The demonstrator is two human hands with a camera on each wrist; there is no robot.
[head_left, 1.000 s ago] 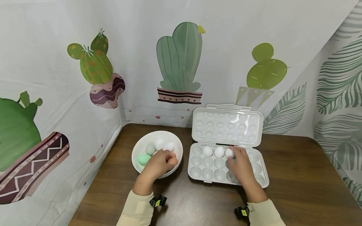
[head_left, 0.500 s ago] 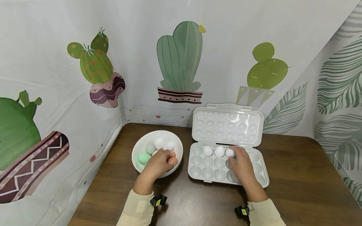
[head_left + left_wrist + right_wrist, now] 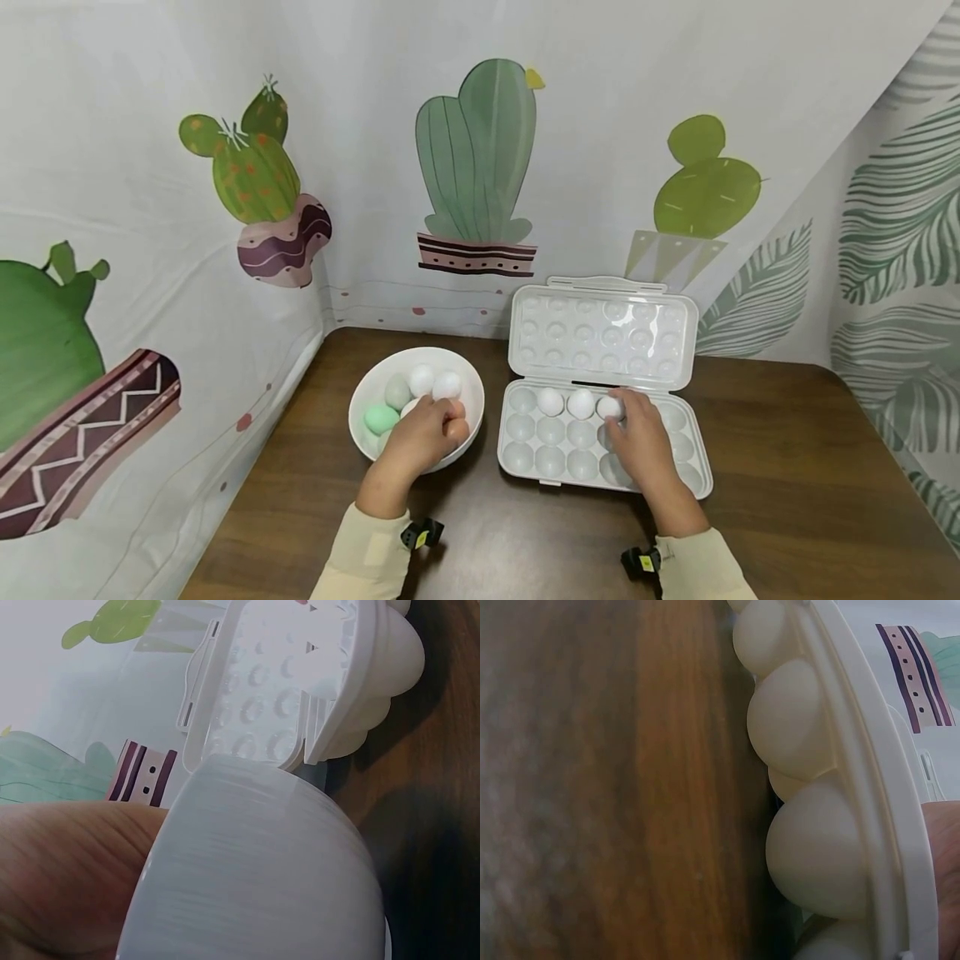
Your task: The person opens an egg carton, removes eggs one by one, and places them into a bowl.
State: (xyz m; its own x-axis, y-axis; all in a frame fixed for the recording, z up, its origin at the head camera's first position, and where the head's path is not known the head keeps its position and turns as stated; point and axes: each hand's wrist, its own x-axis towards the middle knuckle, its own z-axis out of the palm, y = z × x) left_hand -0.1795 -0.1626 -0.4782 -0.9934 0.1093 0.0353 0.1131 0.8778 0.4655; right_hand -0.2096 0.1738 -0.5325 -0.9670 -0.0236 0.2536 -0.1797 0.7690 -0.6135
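Note:
In the head view my left hand [image 3: 412, 433] reaches into a white bowl [image 3: 360, 392] of eggs, its fingers curled at a brown egg [image 3: 456, 430]. A green egg [image 3: 382, 419], a grey-green egg [image 3: 397, 390] and white eggs [image 3: 447, 385] lie around it. My right hand [image 3: 643, 442] pinches a white egg [image 3: 609, 407] between thumb and fingers at the back row of an open egg box [image 3: 600, 477]. Two more white eggs [image 3: 581, 404] sit to its left in that row. In the wrist views the bowl wall [image 3: 255, 862] and the box's underside [image 3: 817, 847] hide the fingertips.
The raised lid [image 3: 602, 337] of the box stands behind its tray, near the cactus-print cloth [image 3: 480, 150]. Brown wooden table [image 3: 495, 533] lies under the bowl and box. Several hollows [image 3: 550, 461] in the front rows hold nothing.
Hardly anything differs. My left hand shifts very slightly in the bowl, while my right hand stays at the same white egg in the box.

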